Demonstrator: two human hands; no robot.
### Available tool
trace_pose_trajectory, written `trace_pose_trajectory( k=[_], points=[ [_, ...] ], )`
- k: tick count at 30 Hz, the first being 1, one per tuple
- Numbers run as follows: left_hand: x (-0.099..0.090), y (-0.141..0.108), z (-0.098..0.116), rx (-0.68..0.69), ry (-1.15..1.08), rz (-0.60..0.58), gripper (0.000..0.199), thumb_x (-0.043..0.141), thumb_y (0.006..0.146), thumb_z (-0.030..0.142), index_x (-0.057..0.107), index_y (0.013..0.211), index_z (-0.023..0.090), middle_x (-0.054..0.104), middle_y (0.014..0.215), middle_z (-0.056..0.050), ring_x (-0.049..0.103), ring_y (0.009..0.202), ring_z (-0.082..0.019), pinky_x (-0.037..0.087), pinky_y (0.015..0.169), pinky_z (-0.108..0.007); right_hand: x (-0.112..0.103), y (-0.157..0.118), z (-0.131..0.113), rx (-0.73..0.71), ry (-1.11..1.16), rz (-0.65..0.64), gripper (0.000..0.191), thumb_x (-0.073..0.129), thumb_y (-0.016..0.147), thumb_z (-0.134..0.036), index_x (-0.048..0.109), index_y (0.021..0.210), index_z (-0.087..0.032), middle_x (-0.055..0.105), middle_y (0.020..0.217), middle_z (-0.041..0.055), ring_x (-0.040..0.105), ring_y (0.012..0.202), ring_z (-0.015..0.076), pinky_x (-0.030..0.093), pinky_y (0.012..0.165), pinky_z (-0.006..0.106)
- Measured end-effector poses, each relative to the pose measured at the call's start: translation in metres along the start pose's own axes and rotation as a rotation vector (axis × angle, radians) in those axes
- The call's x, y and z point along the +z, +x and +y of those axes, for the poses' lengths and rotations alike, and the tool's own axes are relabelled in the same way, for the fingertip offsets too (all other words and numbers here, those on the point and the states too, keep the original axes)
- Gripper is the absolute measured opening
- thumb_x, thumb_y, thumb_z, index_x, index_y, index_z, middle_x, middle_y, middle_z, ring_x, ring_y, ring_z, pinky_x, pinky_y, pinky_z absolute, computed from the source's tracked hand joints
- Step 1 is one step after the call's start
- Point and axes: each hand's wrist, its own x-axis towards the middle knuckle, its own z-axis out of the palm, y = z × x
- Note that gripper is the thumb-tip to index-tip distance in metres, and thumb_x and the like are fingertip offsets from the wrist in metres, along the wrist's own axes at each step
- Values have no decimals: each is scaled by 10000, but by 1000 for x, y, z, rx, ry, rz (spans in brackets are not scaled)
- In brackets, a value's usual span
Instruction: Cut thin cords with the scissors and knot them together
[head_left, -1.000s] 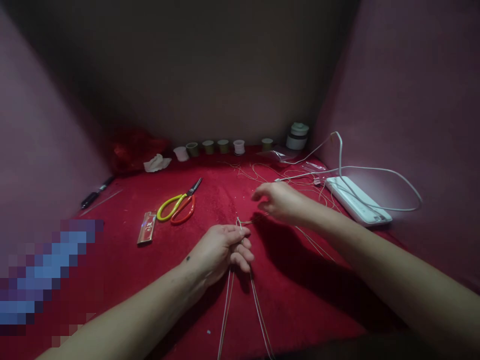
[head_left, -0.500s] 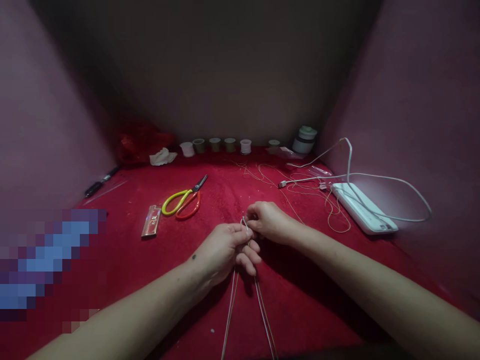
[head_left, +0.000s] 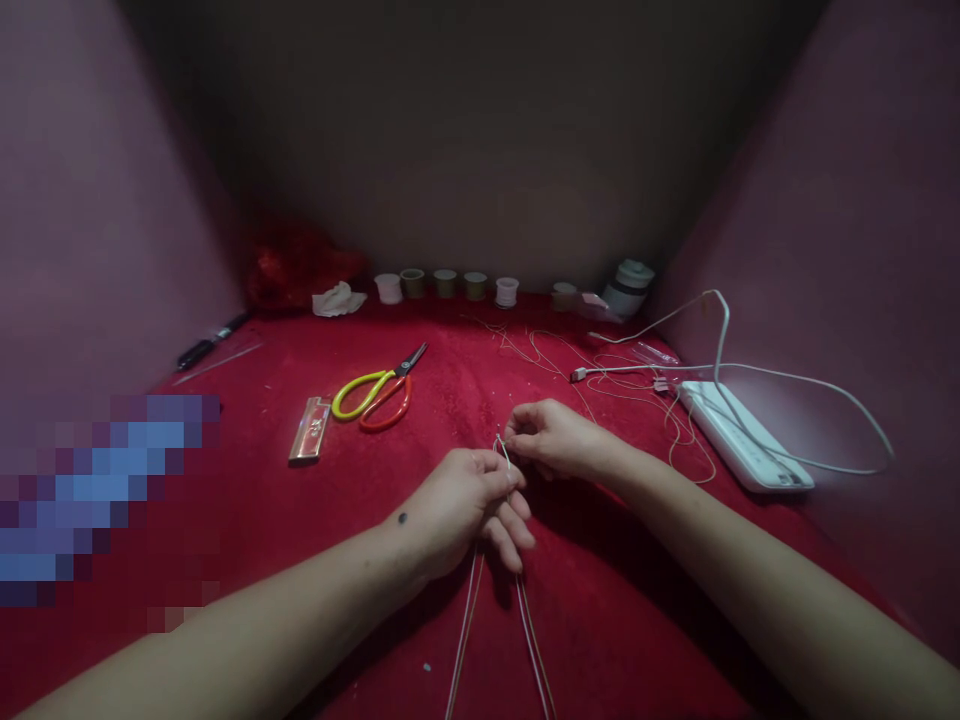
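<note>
Thin pale cords [head_left: 531, 635] run up from the near edge in two strands and pass through my left hand [head_left: 487, 505]. Its thumb and index finger pinch them near a small loop, while the other fingers curl loosely below. My right hand [head_left: 551, 437] is closed in a pinch just beyond, at the top of the loop; its fingertips are on the cord end, though the exact grip is too small to make out. Left of the hands lie scissors [head_left: 385, 392] with one yellow and one red handle, and a shiny lighter [head_left: 310, 432].
Several thread spools [head_left: 475, 286] line the back wall beside a lidded jar [head_left: 628, 288]. A white power bank [head_left: 746, 440] with a white cable [head_left: 795, 372] lies at right, near loose tangled thread [head_left: 559, 345]. At left are a black marker [head_left: 212, 342], crumpled tissue [head_left: 339, 299] and a red bag [head_left: 296, 270].
The view has tilted and shifted slightly. My right hand sits a little farther from the left one, and the left fingers are somewhat more spread. Both stay at the cords.
</note>
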Motion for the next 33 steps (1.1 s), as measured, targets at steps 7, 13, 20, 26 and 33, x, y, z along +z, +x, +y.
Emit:
trace_pose_trajectory(
  k=[7, 13, 20, 26, 33],
  points=[
    [-3, 2, -4, 3, 49, -34, 97, 466, 787, 209, 458, 737, 126, 581, 514, -46, 567, 367, -175, 397, 298, -217, 2, 4, 3, -44, -115, 25, 186, 462, 787, -240, 541, 649, -143, 479, 423, -29, 413, 349, 54, 282, 364, 161],
    [-3, 1, -3, -19, 74, -51, 143, 442, 809, 228, 466, 715, 124, 589, 475, -70, 542, 327, -173, 379, 294, -215, 3, 6, 0, -66, -228, 127, 140, 481, 767, -181, 593, 696, -137, 529, 471, -9, 457, 408, 68, 308, 435, 181],
    [-4, 0, -3, -24, 62, -59, 140, 434, 817, 211, 475, 718, 122, 587, 473, -69, 547, 337, -175, 396, 303, -226, 2, 7, 5, -71, -192, 132, 129, 462, 735, -154, 590, 750, -146, 525, 501, -22, 453, 399, 66, 308, 433, 181],
    [-6, 2, -6, -12, 44, -74, 117, 437, 818, 214, 477, 760, 121, 586, 499, -56, 557, 357, -174, 417, 307, -239, 2, 9, 5, -154, -214, 200, 98, 515, 707, -162, 605, 684, -134, 548, 594, -9, 431, 522, 66, 307, 491, 178],
    [-6, 0, -4, -31, 54, -74, 114, 442, 819, 226, 475, 776, 126, 584, 509, -39, 558, 357, -165, 402, 298, -217, 3, 10, 5, -121, -180, 179, 157, 503, 693, -112, 653, 736, -131, 591, 639, 6, 462, 568, 80, 327, 537, 188]
  ],
)
